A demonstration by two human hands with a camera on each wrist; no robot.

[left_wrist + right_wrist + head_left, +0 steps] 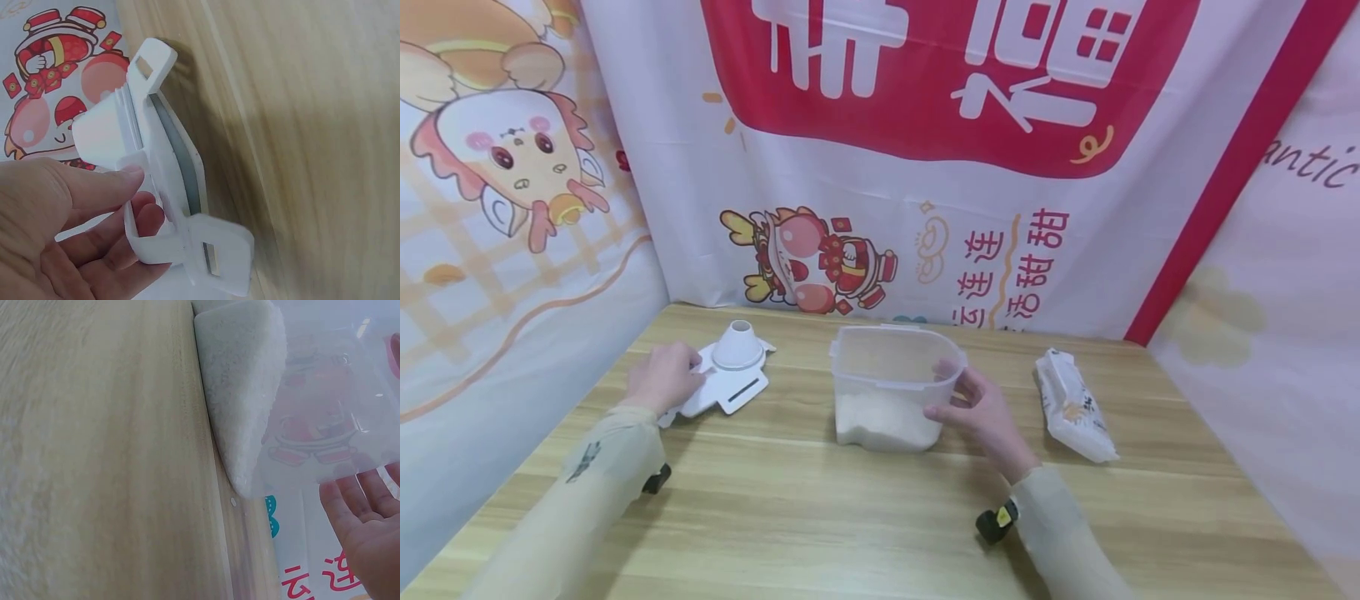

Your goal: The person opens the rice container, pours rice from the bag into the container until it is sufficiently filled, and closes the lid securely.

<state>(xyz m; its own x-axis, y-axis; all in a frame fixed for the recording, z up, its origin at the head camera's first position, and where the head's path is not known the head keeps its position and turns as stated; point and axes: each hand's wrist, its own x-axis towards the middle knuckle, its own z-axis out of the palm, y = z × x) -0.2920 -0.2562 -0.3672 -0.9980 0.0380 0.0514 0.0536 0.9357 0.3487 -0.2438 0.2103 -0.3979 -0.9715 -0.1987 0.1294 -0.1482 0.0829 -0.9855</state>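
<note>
My left hand (pixel 664 379) grips a white lid (pixel 169 169) by its loop handle (pixel 156 249), thumb on one side and fingers curled through on the other. The lid has slotted side tabs and a cone-shaped cap (pixel 739 346) pointing up; it is close over the table at the left. A translucent plastic container (pixel 895 354), lidless, stands upright mid-table with white rice-like grains (pixel 883 419) in its lower part. My right hand (pixel 977 408) holds the container's right side, thumb on the front and fingers near the rim.
A partly crumpled white plastic bag (pixel 1075 407) with printing lies on the table to the right of the container. The wooden table (pixel 820 517) ends at a printed cloth (pixel 925 192) hanging behind it, with more cloth at both sides.
</note>
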